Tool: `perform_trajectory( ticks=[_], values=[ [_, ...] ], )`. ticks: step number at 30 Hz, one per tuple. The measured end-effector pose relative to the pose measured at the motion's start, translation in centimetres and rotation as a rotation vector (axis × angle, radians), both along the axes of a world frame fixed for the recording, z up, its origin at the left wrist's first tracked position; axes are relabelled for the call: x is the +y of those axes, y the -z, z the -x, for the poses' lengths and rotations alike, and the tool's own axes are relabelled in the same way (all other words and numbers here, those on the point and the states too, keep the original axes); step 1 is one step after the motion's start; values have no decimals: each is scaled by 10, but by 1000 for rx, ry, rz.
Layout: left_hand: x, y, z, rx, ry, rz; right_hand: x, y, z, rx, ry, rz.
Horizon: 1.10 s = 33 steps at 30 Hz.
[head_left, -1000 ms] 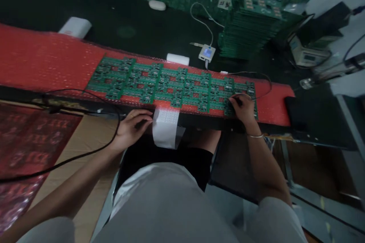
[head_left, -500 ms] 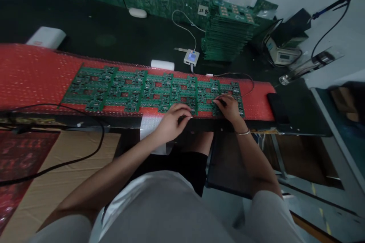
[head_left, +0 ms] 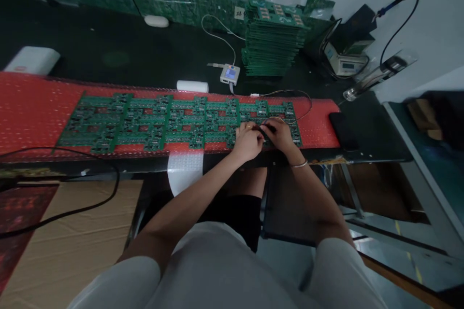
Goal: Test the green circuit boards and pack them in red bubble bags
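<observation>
both hands meet over the right end of the long row of green circuit boards (head_left: 174,118) on red bubble wrap (head_left: 29,106). the right hand (head_left: 279,134) is closed on a small black wired tool (head_left: 267,129), seemingly a probe. the left hand (head_left: 248,141), fingers curled, touches it just beside.

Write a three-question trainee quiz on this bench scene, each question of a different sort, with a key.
1. True or false: the left hand and right hand meet over the right end of the row of circuit boards.
2. The boards lie on: A) red bubble wrap B) cardboard C) a metal tray.
3. Fill in: the right wrist wears a ____.

Key: 1 true; 2 A; 3 bracelet.
</observation>
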<state>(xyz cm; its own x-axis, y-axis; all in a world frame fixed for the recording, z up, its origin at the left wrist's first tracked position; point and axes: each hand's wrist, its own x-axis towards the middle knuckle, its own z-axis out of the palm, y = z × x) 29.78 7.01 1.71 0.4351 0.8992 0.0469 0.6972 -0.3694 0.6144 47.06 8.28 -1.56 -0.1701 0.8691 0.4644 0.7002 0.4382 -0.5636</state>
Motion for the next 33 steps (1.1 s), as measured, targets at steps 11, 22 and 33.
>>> perform_trajectory(
  ticks=[11, 22, 33],
  values=[
    [0, 0, -6, 57, -6, -77, 0, 3, -1, 13, -7, -18],
    [-17, 26, 26, 78, 277, -510, 1, 3, -2, 11, 8, 37],
    [-39, 14, 26, 234, 277, -513, 5, -22, 14, 165, -85, 98]
  ],
)
